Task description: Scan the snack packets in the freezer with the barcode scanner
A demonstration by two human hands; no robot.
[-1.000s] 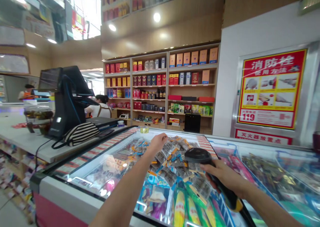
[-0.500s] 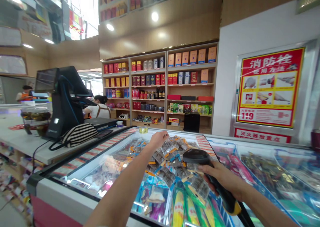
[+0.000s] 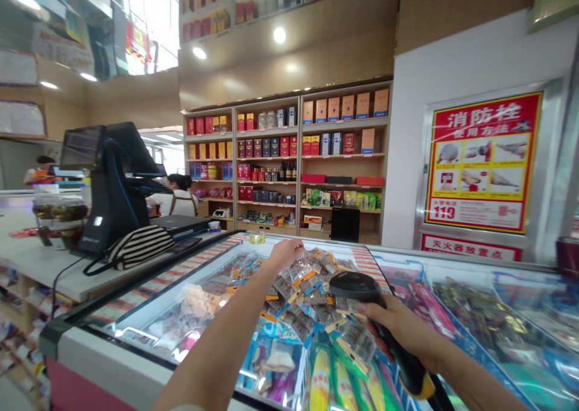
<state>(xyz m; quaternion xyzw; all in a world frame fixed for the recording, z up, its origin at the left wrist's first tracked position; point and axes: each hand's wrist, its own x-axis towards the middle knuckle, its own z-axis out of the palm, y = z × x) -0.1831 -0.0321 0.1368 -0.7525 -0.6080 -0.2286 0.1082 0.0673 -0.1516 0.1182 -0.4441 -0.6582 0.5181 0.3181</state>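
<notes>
Wrapped round the handle of a black barcode scanner (image 3: 355,285) is my right hand (image 3: 404,326). The scanner's head points left over a pile of small clear packets (image 3: 296,299) with orange and blue edges, lying on the glass top of a chest freezer (image 3: 113,372). My left hand (image 3: 284,254) reaches to the far side of this pile, its fingers closed together. Whatever they hold, if anything, is hidden behind the hand. Under the glass, near the front, are yellow and green ice-pop packs (image 3: 321,375).
On the counter (image 3: 75,275) at left stand a black point-of-sale terminal (image 3: 111,188), a striped pouch (image 3: 142,248) and clear tubs (image 3: 61,215). A person (image 3: 178,197) is beyond the counter. Shelves of boxed goods (image 3: 266,146) line the back wall; a second freezer section (image 3: 488,320) lies at right.
The view has shifted slightly to the right and up. Both hands stay in nearly the same places, the scanner still in my right hand.
</notes>
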